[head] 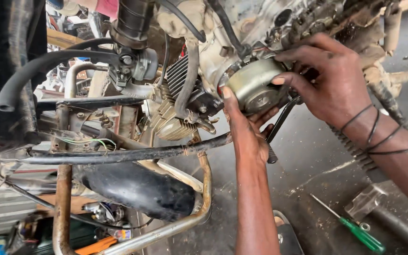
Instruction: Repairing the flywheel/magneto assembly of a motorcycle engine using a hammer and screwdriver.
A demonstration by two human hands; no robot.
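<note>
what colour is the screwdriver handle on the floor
Green, on the screwdriver lying at lower right in the head view.

The round grey metal flywheel [255,86] sits on the engine case between both hands: the left hand [245,130] touches it from below, the right hand [329,80] from its right. The finned metal cylinder [173,101] lies left of the left hand. The green-handled screwdriver [353,230] lies on the floor, below the right hand.
</note>
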